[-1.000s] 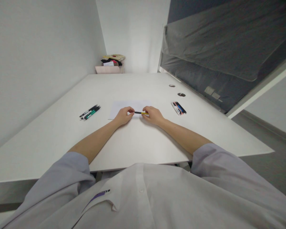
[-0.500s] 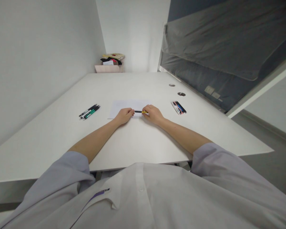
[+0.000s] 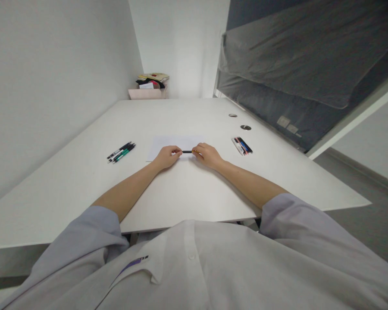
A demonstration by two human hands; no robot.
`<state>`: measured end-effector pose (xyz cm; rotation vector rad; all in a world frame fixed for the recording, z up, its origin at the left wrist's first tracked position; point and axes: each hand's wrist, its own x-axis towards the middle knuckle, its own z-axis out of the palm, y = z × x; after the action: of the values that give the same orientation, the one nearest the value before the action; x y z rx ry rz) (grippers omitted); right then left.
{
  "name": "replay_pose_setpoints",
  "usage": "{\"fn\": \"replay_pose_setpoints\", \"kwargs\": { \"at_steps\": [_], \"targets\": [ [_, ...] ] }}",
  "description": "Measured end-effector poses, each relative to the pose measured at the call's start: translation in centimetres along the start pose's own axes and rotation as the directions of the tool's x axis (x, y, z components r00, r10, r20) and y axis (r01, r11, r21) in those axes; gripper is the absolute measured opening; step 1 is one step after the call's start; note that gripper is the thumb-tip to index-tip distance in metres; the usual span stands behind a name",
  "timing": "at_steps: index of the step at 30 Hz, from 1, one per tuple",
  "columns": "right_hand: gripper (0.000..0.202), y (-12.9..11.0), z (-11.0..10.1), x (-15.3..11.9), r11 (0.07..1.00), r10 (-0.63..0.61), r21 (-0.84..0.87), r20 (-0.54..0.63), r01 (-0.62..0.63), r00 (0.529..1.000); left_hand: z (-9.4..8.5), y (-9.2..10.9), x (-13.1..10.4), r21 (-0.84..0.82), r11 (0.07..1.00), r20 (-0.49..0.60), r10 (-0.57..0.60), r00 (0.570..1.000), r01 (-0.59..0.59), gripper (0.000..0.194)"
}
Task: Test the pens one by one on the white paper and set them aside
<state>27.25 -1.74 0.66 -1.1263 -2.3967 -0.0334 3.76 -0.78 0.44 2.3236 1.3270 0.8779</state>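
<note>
A slim pen [image 3: 187,151], dark in the middle with a yellow part at its right, lies level between my two hands, over a sheet of white paper [image 3: 158,144]. The fingertips of my left hand [image 3: 167,157] pinch its left end. My right hand [image 3: 208,155] has its fingers closed on the yellow end. Several pens, black, white and green [image 3: 121,152], lie in a group on the left. On the right is another group of pens, white, red, blue and black [image 3: 242,146].
The white table [image 3: 187,193] spreads under both forearms. Two round metal-edged holes [image 3: 245,127] sit near its right side. A box of cloth items [image 3: 145,93] stands beyond the far edge. A dark covered panel [image 3: 278,77] borders the right side.
Less yellow shows on the pen by my right fingers, and more of my left fingers' curl is visible. Both hands stay in nearly the same place.
</note>
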Motion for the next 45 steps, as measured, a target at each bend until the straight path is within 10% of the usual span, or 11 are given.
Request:
{"fn": "replay_pose_setpoints", "kwargs": {
  "at_steps": [14, 20, 27, 45],
  "targets": [
    [0.028, 1.3, -0.2, 0.3, 0.923, 0.238, 0.312, -0.010, -0.223, 0.971, -0.6, 0.2, -0.2, 0.240, 0.967, -0.029, 0.099, 0.995, -0.089, 0.024],
    [0.028, 2.3, -0.5, 0.7, 0.437, 0.413, 0.839, 0.135, -0.325, 0.901, -0.6, -0.1, -0.4, 0.342, 0.933, -0.005, 0.122, 0.993, -0.113, 0.022],
    [0.030, 1.0, -2.1, 1.2, -0.088, 0.468, 0.940, 0.332, -0.331, 0.819, -0.4, 0.3, -0.6, 0.372, 0.924, -0.060, 0.114, 0.992, -0.084, 0.024],
    [0.028, 0.7, -2.2, 1.2, 0.014, 0.507, 0.964, 0.222, -0.265, 0.833, 0.2, 0.8, -0.7, 0.344, 0.935, -0.100, 0.128, 0.987, -0.087, 0.025]
  ]
}}
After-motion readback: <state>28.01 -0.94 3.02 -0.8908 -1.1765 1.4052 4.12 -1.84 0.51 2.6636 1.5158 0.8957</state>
